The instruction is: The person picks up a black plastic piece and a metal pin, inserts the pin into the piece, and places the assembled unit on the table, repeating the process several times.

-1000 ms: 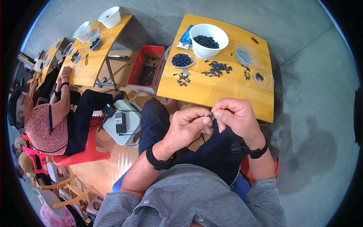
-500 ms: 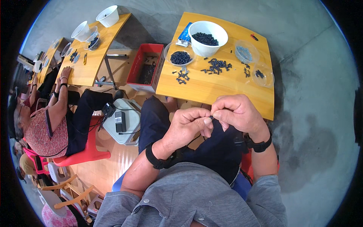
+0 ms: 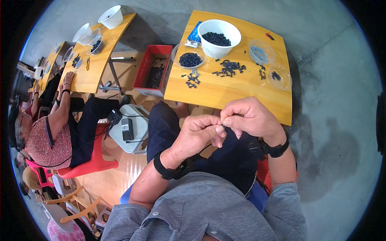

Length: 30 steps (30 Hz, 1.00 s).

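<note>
My left hand (image 3: 200,133) and my right hand (image 3: 254,119) meet above my lap, just off the table's near edge. Between their thumbs and fingertips they pinch a small black part (image 3: 224,126), mostly covered by the fingers. On the wooden table (image 3: 237,90) in front of them lies a loose pile of small black cylindrical parts (image 3: 230,68). A smaller cluster of black pieces (image 3: 192,80) is to its left. More black parts fill a white bucket (image 3: 219,50) and a shallow clear bowl (image 3: 189,60).
At the table's right are a clear tub of small pale pieces (image 3: 259,53), a clear lid with black parts (image 3: 280,77) and a red-and-black tool (image 3: 269,36). A red box (image 3: 152,72) stands on the floor left of it. Another person (image 3: 50,132) sits farther left.
Both hands keep their pinch on the small black part, with only slight finger movement. The whole view has shifted a little; the piles look the same.
</note>
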Tool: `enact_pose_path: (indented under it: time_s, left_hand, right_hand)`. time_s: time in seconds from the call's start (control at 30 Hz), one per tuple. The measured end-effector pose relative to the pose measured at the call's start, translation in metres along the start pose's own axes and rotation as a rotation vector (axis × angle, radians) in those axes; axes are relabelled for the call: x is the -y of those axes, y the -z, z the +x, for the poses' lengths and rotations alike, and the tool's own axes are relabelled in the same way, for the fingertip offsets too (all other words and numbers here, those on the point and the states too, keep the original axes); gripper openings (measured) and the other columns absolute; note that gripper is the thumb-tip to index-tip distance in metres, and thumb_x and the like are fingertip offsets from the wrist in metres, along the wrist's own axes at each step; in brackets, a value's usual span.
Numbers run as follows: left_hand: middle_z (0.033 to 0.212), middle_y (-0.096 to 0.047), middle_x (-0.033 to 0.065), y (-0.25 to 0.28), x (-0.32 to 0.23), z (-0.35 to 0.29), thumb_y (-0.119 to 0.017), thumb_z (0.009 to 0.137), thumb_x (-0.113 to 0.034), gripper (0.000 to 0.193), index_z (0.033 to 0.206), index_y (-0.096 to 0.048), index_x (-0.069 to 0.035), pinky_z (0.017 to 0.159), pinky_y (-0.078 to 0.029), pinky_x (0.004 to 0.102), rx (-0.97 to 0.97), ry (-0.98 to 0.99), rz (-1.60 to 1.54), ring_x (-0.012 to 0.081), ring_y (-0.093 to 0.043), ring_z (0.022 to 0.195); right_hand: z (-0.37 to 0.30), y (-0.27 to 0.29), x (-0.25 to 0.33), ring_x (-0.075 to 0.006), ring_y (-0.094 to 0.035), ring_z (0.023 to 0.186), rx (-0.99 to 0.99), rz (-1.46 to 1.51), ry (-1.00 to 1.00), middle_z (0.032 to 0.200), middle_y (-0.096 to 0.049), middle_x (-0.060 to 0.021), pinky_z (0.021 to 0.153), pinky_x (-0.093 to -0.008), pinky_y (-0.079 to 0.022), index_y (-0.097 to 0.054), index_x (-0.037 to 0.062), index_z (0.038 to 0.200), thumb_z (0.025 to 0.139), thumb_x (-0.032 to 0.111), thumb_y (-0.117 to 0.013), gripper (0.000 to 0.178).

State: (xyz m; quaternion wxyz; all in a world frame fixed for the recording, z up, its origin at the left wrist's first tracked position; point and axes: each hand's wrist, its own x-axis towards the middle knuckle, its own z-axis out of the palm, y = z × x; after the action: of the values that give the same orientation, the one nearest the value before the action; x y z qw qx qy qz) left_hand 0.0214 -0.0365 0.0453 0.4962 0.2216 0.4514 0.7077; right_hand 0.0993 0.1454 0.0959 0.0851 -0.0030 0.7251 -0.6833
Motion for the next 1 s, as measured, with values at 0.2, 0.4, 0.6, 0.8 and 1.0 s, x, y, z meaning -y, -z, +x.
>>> enact_pose_path:
  time_s: [0.2,0.4,0.6,0.8,1.0]
  left_hand:
    - [0.078,-0.065,0.0077,0.000,-0.004,0.001,-0.057,0.091,-0.007,0.012,0.093,-0.062,0.004,0.057,-0.052,0.0238,-0.003,0.004,-0.027,0.0131,-0.062,0.061]
    - [0.078,-0.064,0.0085,0.000,-0.003,0.001,-0.056,0.091,-0.006,0.013,0.093,-0.062,0.005,0.055,-0.052,0.0234,-0.018,0.031,-0.023,0.0129,-0.062,0.060]
    - [0.078,-0.065,0.0079,-0.005,-0.006,0.000,-0.056,0.091,-0.007,0.012,0.093,-0.063,0.003,0.054,-0.051,0.0227,0.020,0.074,-0.062,0.0123,-0.062,0.060]
    - [0.080,-0.065,0.0066,-0.004,-0.007,0.001,-0.058,0.090,-0.006,0.012,0.097,-0.063,0.003,0.057,-0.052,0.0221,0.083,0.079,-0.017,0.0124,-0.065,0.064]
    - [0.083,-0.066,0.0067,-0.002,-0.009,0.000,-0.060,0.089,-0.006,0.013,0.098,-0.064,0.002,0.060,-0.053,0.0222,0.142,0.051,0.084,0.0129,-0.066,0.070]
  right_hand:
    - [-0.001,-0.009,0.011,-0.0183,-0.056,0.059,-0.107,-0.352,0.153,0.067,-0.057,-0.0064,0.055,-0.0289,-0.043,-0.061,0.0012,0.081,0.084,0.007,-0.060,0.007]
    - [0.000,-0.010,0.011,-0.0259,-0.055,0.063,-0.089,-0.438,0.213,0.067,-0.055,-0.0105,0.058,-0.0338,-0.042,-0.060,0.0016,0.079,0.082,0.007,-0.061,0.006]
    - [-0.006,-0.010,0.006,-0.0259,-0.056,0.063,-0.142,-0.455,0.314,0.068,-0.056,-0.0099,0.055,-0.0340,-0.043,-0.060,0.0025,0.079,0.080,0.005,-0.063,0.004]
    - [-0.011,-0.012,0.006,-0.0271,-0.057,0.061,-0.159,-0.539,0.389,0.068,-0.056,-0.0100,0.054,-0.0352,-0.043,-0.061,0.0033,0.079,0.079,0.005,-0.064,0.003]
    - [-0.015,-0.013,0.009,-0.0268,-0.056,0.062,-0.115,-0.600,0.391,0.069,-0.055,-0.0110,0.055,-0.0352,-0.043,-0.061,0.0028,0.079,0.078,0.005,-0.064,0.004]
